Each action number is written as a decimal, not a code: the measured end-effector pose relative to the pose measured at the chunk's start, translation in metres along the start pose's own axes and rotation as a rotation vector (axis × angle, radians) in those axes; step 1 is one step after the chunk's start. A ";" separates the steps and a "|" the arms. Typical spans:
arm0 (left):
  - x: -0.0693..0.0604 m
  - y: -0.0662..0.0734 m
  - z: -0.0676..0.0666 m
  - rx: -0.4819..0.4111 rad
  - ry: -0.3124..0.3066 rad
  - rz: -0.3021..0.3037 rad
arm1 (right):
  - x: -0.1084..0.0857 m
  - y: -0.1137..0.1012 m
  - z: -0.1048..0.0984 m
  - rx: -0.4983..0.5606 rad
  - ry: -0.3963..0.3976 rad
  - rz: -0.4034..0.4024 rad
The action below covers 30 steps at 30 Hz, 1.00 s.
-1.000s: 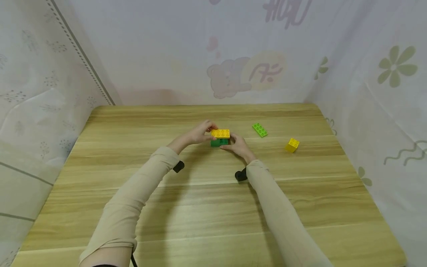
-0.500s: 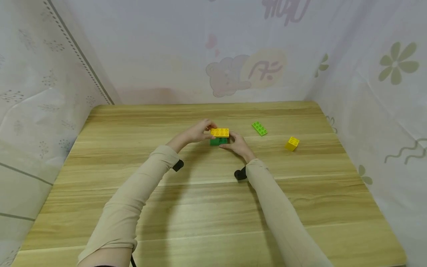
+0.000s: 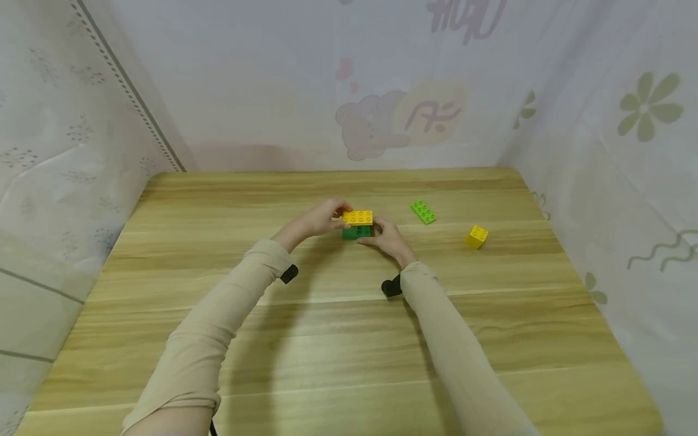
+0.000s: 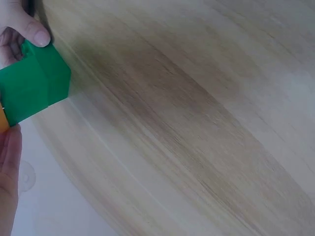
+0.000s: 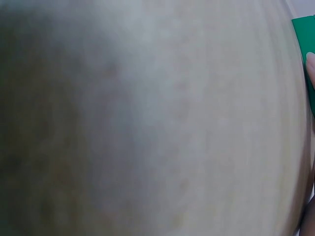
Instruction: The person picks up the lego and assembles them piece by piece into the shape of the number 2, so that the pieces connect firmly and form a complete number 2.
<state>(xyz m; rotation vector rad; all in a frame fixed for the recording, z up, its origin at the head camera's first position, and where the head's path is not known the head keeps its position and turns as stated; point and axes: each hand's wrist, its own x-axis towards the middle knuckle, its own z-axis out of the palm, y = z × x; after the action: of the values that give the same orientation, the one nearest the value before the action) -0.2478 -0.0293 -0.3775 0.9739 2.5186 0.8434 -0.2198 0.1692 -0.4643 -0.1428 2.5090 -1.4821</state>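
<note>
In the head view, my left hand (image 3: 322,218) pinches the left end of a flat yellow brick (image 3: 358,218) with studs on top. Directly below it is a green block (image 3: 356,232), its upper part partly covered by the yellow one. From the right, my right hand (image 3: 389,238) grips the green block between thumb and fingers. The left wrist view has the green block (image 4: 29,91) at its left edge, with fingers above and below it and a sliver of yellow-orange (image 4: 3,120). At the right wrist view's edge, a fingertip touches the green block (image 5: 304,37).
A flat light-green brick (image 3: 423,212) lies to the right of my hands on the wooden table (image 3: 338,339). Farther right stands a yellow block (image 3: 477,237). Patterned cloth (image 3: 245,85) hangs behind the table and along both sides.
Both hands keep their hold on the bricks, with hardly any movement. The whole head view has shifted slightly.
</note>
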 end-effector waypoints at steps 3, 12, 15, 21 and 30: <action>-0.001 0.000 0.001 0.019 0.005 -0.010 | 0.000 0.000 0.001 0.007 0.002 0.000; -0.005 0.006 0.002 0.054 0.013 -0.038 | -0.002 -0.002 0.002 0.026 -0.009 -0.010; -0.006 0.007 0.002 0.052 0.020 -0.054 | -0.002 -0.003 0.003 0.013 -0.012 -0.007; -0.006 0.007 0.002 0.048 0.023 -0.075 | -0.002 -0.004 0.004 0.022 -0.019 0.003; 0.002 0.010 0.001 -0.003 -0.008 -0.121 | -0.001 0.000 0.002 0.019 -0.002 0.031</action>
<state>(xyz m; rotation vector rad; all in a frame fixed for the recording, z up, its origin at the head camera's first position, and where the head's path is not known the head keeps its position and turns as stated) -0.2444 -0.0217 -0.3721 0.8135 2.5395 0.8047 -0.2186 0.1677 -0.4650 -0.1011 2.4839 -1.4921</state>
